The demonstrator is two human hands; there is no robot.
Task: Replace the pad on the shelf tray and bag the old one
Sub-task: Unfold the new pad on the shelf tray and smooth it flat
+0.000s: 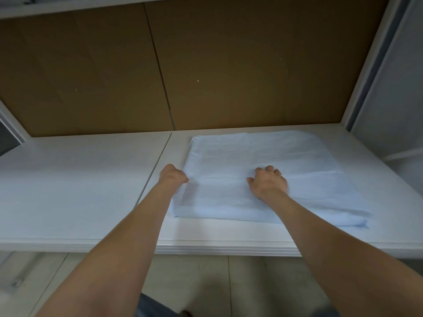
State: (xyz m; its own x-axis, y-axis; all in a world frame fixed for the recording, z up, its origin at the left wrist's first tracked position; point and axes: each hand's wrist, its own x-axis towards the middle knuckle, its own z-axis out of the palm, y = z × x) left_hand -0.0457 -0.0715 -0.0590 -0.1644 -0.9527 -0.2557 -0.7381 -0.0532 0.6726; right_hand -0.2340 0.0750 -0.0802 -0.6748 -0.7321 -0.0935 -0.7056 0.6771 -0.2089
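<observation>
A pale blue pad [270, 156] lies folded flat on the right half of the white shelf tray [229, 243]. My left hand [172, 176] is closed in a fist on the pad's left edge, pinching the fabric there. My right hand [267, 181] rests palm down on the middle of the pad, fingers curled and pressing into it. Both forearms reach in from the bottom of the view. No bag is in sight.
A second white tray panel [75, 184] adjoins on the left, with a seam between the two. Brown cardboard backing [183, 65] closes the rear. White frame posts [370, 72] stand at the right, a shelf edge runs overhead, and tiled floor [194, 280] shows below.
</observation>
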